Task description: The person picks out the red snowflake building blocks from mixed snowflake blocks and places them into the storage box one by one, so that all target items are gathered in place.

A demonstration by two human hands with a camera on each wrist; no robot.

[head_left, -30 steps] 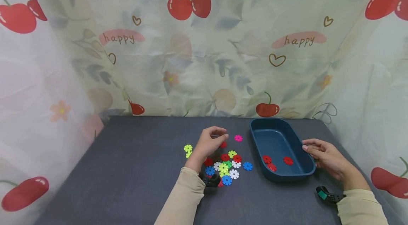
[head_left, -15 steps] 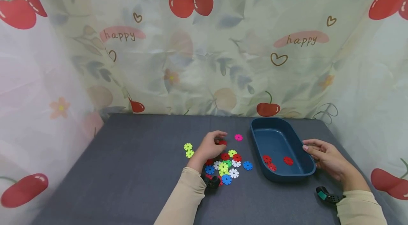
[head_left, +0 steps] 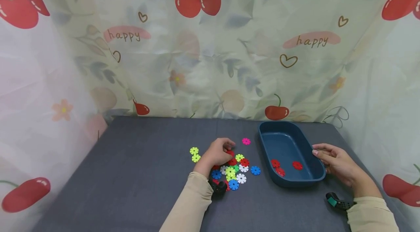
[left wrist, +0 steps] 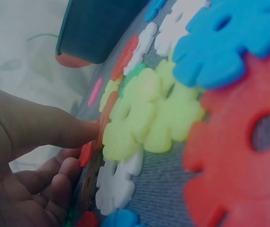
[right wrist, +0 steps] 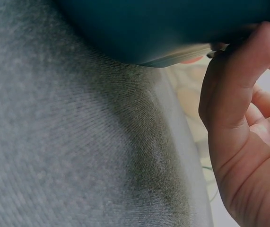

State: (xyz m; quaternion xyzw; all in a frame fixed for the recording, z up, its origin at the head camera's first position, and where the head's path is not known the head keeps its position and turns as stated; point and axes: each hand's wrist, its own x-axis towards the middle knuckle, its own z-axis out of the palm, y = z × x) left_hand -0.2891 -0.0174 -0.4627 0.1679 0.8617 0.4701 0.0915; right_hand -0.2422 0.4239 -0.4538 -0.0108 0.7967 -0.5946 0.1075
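My left hand [head_left: 218,154] reaches into a loose pile of notched plastic snowflake discs, its thumb and fingers pinching a red snowflake disc [left wrist: 85,153] at the pile's far edge. Under and around that hand lie yellow discs [head_left: 230,171], a white disc [head_left: 241,178], a blue disc [head_left: 233,184] and other red ones. At the right, my right hand [head_left: 341,162] holds the side rim of a dark blue plastic tray [head_left: 283,144], thumb on the near side. Several red discs [head_left: 297,165] lie inside the tray near its front end.
A pink disc [head_left: 246,141] lies apart behind the pile, two yellow discs [head_left: 195,158] to its left, and a blue disc [head_left: 255,170] between pile and tray. Patterned curtains [head_left: 210,60] enclose the grey cloth-covered table [head_left: 147,166] at the back and sides.
My left hand has come down from above the pile's far edge, and its fingers have closed on a red disc. The right hand and tray keep their place.
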